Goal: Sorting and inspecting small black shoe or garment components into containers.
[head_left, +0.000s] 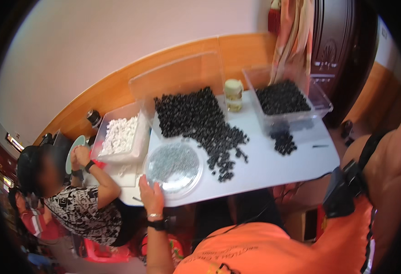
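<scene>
My left hand (152,195) is at the near left rim of a round clear plastic tray (178,191), with thumb and fingers apart. It seems to touch the rim without visibly gripping it. A layer of small silvery-grey parts (173,162) lies in that tray. Just beyond and to the right, a heap of small black parts (196,114) spreads over the white table (273,176) from a tipped clear bin (177,68). My bare right arm (390,150) rises along the right edge of the picture; the right hand is out of sight.
At the back right stands a clear bin (282,119) of black parts, with a small black pile (284,142) before it. A lidded jar (233,95) stands between the bins. On the left, a co-worker (84,205) sits by a bin of white parts (120,134), hands raised near a green plate.
</scene>
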Motion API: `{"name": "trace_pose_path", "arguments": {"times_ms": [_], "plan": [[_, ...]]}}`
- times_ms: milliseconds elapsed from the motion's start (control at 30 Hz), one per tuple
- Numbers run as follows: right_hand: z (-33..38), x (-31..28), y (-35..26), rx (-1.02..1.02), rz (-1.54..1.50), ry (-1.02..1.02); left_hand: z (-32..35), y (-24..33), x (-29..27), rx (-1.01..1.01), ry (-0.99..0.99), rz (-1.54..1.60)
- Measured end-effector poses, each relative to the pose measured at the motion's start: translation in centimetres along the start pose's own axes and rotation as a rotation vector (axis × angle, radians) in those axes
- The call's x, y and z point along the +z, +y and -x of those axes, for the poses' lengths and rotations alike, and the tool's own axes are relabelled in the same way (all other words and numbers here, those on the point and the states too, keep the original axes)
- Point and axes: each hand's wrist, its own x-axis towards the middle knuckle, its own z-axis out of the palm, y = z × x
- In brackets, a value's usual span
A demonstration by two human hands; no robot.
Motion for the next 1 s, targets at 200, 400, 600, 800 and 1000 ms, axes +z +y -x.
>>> {"name": "trace_pose_path", "arguments": {"times_ms": [200, 400, 600, 800, 1000], "plan": [[-6.1, -5.0, -2.5, -0.196, 0.148, 0.138, 1.8, -0.6, -0.8, 0.037, 0.027, -0.045], [-9.7, -8.4, -9.4, -0.460, 0.325, 0.315, 2.4, -1.4, 0.4, 0.197, 0.156, -0.030], [-10.4, -8.5, -9.1, -0.499, 0.365, 0.189, 2.5, -4.7, 0.7, 0.363, 0.217, -0.211], [-9.1, -5.6, -4.2, -0.266, 0.286, 0.007, 1.4, -2.0, -0.9, -0.024, 0.026, 0.011], [-3.7, -2.4, -3.3, -0.022, 0.174, -0.030, 0.8, -0.8, 0.5, 0.046, 0.031, 0.007]]}}
